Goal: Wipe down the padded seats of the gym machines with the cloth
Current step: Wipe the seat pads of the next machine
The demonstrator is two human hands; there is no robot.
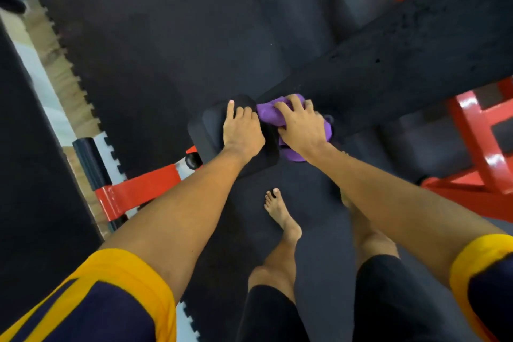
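Note:
A small black padded seat [208,130] sits at the centre, joined to a long black padded bench back [416,53] that runs up to the right. My left hand [241,130] rests flat on the seat, fingers spread, holding nothing. My right hand [299,125] presses a bunched purple cloth [268,112] onto the gap where the seat meets the long pad. Part of the cloth hangs below my right wrist.
The bench's red steel frame [150,186] extends lower left, ending in a black roller [88,164]. More red frames [477,147] stand at the right and upper right. Black rubber floor mats surround the bench; my bare feet [280,214] stand just below it.

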